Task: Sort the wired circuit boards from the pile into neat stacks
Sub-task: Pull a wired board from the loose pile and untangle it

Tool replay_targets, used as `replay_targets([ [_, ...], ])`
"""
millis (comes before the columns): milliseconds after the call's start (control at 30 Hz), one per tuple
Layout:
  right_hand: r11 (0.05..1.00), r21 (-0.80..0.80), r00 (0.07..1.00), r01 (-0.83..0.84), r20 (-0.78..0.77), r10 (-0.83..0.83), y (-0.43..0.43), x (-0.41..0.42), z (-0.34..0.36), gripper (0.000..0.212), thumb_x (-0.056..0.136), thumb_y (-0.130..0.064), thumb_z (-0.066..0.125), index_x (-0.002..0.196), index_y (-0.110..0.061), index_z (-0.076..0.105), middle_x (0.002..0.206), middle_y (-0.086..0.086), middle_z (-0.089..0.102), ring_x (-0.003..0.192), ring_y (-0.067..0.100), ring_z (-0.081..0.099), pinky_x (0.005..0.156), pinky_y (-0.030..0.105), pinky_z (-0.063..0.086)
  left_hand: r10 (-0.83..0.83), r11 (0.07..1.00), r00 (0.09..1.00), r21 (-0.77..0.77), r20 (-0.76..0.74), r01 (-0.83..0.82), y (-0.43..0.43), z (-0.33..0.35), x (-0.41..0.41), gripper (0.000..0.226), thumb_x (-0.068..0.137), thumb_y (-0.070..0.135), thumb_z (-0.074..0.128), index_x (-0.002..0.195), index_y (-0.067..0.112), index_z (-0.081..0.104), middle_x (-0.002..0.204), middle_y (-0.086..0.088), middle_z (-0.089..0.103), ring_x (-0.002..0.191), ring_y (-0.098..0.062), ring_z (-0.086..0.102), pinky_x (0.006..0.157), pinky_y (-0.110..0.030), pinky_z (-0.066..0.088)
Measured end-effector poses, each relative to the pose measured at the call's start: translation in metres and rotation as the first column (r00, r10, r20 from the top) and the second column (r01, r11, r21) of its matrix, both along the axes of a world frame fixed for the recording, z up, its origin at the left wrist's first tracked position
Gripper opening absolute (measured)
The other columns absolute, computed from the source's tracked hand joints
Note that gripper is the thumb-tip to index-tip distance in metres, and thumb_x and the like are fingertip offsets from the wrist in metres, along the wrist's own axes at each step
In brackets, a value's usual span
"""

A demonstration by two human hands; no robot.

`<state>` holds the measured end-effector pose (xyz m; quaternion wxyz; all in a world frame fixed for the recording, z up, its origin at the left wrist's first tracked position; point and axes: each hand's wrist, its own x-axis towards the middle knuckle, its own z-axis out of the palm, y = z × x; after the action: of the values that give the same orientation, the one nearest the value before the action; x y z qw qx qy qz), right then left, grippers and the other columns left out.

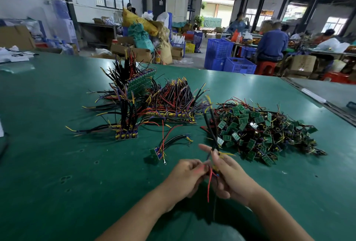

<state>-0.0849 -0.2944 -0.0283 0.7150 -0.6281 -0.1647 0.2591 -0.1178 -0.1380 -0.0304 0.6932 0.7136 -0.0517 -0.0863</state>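
Head view: both hands point(210, 177) pinch one wired board's wires point(209, 183) beside the pile point(264, 132); no writing readable.

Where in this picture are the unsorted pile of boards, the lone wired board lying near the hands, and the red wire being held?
unsorted pile point(258, 131), head view, on green boards mid-heap
lone wired board point(156, 153), head view, on its board end
red wire point(209, 184), head view, on the hanging strand
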Motion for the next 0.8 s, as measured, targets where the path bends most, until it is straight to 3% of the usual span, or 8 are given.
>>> replay_targets([
  [133,0.982,-0.036,0.978,0.188,0.094,-0.184,0.002,0.005,-0.002,0.051,0.078,-0.059,0.053,0.104,-0.016,0.062,0.045,0.004,0.041,0.032,0.012,0.031,0.036,0.015,0.029,0.222,0.971,0.973,-0.108,0.061,-0.215,0.0,0.001,0.004,0.044,0.095,0.028,0.057,0.054,0.021,0.043,0.045,0.011,0.032,0.04,-0.005,0.026,0.04,-0.018,0.022],
  [233,0.97,-0.128,0.95,0.207,0.264,-0.168,0.002,0.006,-0.005,0.047,0.087,-0.055,0.046,0.071,-0.012,0.055,0.044,0.003,0.04,0.035,0.012,0.031,0.039,0.02,0.026,0.315,0.948,0.942,-0.087,0.118,-0.306,0.0,-0.001,0.005,0.045,0.094,0.029,0.058,0.053,0.02,0.042,0.046,0.009,0.034,0.042,-0.006,0.029,0.043,-0.016,0.027],
  [367,0.975,-0.145,0.946,0.169,0.3,-0.119,0.006,0.006,-0.01,0.053,0.088,-0.054,0.047,0.072,-0.004,0.05,0.049,0.007,0.04,0.038,0.012,0.03,0.038,0.02,0.026,0.301,0.953,0.944,-0.086,0.134,-0.292,-0.003,-0.003,0.004,0.043,0.094,0.028,0.059,0.054,0.021,0.044,0.045,0.012,0.037,0.043,-0.005,0.032,0.047,-0.018,0.029],
  [533,0.985,-0.133,0.955,0.107,0.288,-0.065,0.006,0.005,-0.01,0.047,0.089,-0.06,0.048,0.06,-0.025,0.055,0.046,-0.002,0.044,0.038,0.014,0.032,0.041,0.023,0.026,0.215,0.974,0.97,-0.1,0.112,-0.204,0.0,-0.001,-0.001,0.04,0.094,0.033,0.058,0.061,0.019,0.042,0.052,0.007,0.032,0.046,-0.007,0.026,0.046,-0.022,0.024],
  [667,0.993,-0.106,0.974,0.058,0.225,-0.033,0.005,0.004,-0.012,0.061,0.082,-0.072,0.055,0.065,-0.014,0.052,0.046,-0.002,0.041,0.038,0.014,0.03,0.043,0.022,0.026,0.184,0.976,0.979,-0.134,0.084,-0.172,-0.002,0.003,-0.003,0.039,0.094,0.031,0.058,0.063,0.017,0.04,0.053,0.002,0.031,0.047,-0.01,0.026,0.045,-0.023,0.02],
  [800,0.994,-0.097,0.97,0.048,0.243,-0.023,0.004,0.008,-0.02,0.056,0.088,-0.071,0.049,0.057,-0.024,0.054,0.043,-0.003,0.043,0.036,0.014,0.032,0.042,0.02,0.031,0.12,0.983,0.991,-0.149,0.056,-0.11,-0.002,0.003,-0.003,0.039,0.095,0.03,0.055,0.064,0.015,0.039,0.047,0.006,0.03,0.04,-0.006,0.024,0.04,-0.017,0.021],
])
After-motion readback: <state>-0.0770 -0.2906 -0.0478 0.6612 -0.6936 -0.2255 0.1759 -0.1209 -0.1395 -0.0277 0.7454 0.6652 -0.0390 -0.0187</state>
